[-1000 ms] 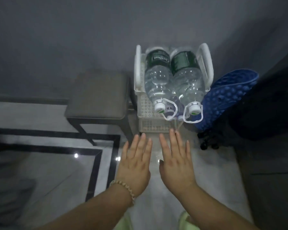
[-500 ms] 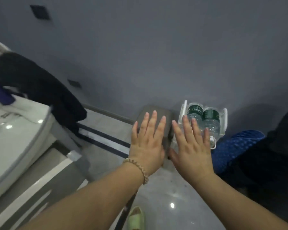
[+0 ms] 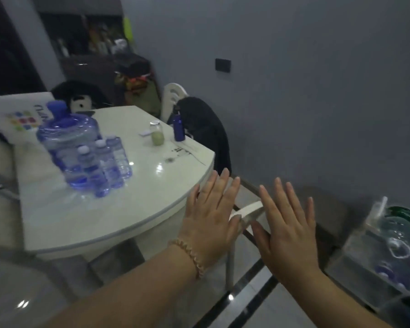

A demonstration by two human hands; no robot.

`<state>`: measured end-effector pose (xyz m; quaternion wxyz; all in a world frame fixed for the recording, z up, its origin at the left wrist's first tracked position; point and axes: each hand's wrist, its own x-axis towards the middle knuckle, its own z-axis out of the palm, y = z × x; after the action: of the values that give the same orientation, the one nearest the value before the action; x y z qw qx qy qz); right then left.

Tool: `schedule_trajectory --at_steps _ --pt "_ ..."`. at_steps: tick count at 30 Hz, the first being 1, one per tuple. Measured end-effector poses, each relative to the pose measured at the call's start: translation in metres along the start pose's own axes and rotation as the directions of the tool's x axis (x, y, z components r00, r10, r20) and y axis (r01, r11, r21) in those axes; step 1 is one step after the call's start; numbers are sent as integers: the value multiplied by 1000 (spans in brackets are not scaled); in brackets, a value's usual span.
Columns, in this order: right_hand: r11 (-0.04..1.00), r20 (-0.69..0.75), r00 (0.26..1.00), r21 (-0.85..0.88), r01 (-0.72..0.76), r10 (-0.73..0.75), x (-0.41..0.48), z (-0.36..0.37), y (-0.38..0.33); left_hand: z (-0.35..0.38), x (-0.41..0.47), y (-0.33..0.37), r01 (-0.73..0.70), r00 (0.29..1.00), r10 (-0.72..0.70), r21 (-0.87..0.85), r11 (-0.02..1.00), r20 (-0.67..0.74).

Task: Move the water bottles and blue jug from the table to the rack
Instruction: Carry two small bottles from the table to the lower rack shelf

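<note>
Both hands were empty, held out flat with fingers spread: the left hand (image 3: 211, 223) hung over the near edge of the white counter (image 3: 118, 209), and the right hand (image 3: 287, 230) was beside it, out past the edge, above the floor. Neither touched anything.

The blue jug (image 3: 66, 140) stood on the far left part of the counter, with three small water bottles (image 3: 104, 164) clustered against its front, touching or nearly so. All were well apart from the hands. The rack (image 3: 365, 254) sat low at the right edge of the view, already holding two big clear bottles (image 3: 398, 235) lying on their sides; the picture was blurred there.

The step in hand looked like the reach back to the counter for the next load. To do it well, the small bottles should probably go first, since they blocked the jug. Gripping each around its middle, one per hand, would keep neighbours from toppling. The jug looked heavy if full, so two hands, one under the base, seemed wise.
</note>
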<state>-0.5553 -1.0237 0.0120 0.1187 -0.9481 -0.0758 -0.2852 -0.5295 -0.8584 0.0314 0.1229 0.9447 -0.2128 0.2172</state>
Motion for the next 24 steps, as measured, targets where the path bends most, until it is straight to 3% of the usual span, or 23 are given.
schedule_trajectory --at_steps 4,8,11,14,19,24 --pt "991 -27 991 45 129 -128 12 33 -139 -69 -79 -123 89 995 -88 35 995 -40" --pt "990 53 992 85 111 -116 18 76 -260 -117 -144 -229 150 989 -150 76 986 -2" --pt "984 139 975 24 174 -176 20 105 -338 -146 -176 -299 119 991 -126 144 982 44" --pt "986 197 968 -29 163 -155 24 129 -384 -160 -188 -354 119 986 -136 175 977 93" --pt "971 260 954 -145 191 -149 42 147 -396 -149 -187 -393 104 981 -137 219 970 138" --pt "923 257 930 -214 319 -262 88 179 -412 -126 -158 -438 50 981 -102 294 955 165"
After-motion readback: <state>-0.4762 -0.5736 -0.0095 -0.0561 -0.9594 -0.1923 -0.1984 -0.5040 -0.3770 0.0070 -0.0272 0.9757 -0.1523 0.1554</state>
